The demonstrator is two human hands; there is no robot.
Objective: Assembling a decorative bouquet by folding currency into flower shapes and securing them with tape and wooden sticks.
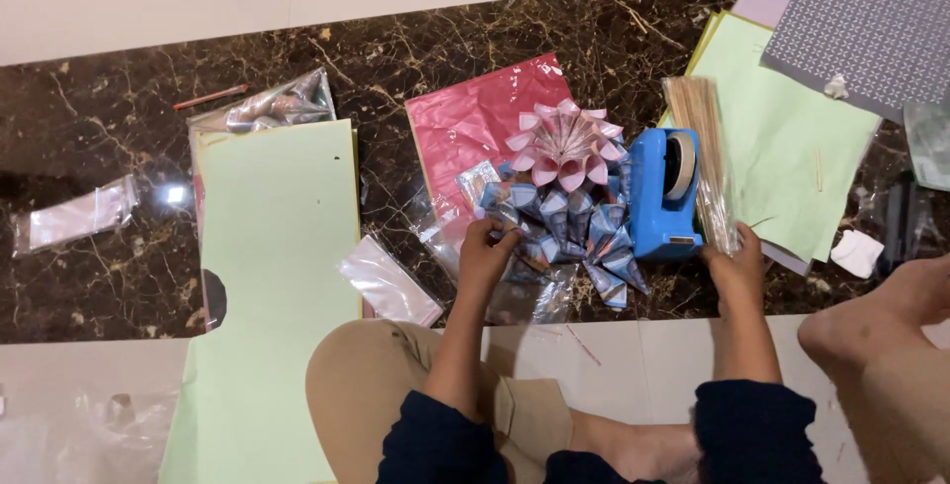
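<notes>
Knee in tan trousers sits closest, w/ dark sleeves above it. Left hand pinches the near edge of the blue paper-cone cluster, fingers closed on it. Right hand grips the bottom of a clear bag of wooden sticks, just beside the blue tape dispenser. Best to hold the cones steady & lift sticks w/o crushing the pink paper flower. Floor: dark marble, green sheets spread about.
</notes>
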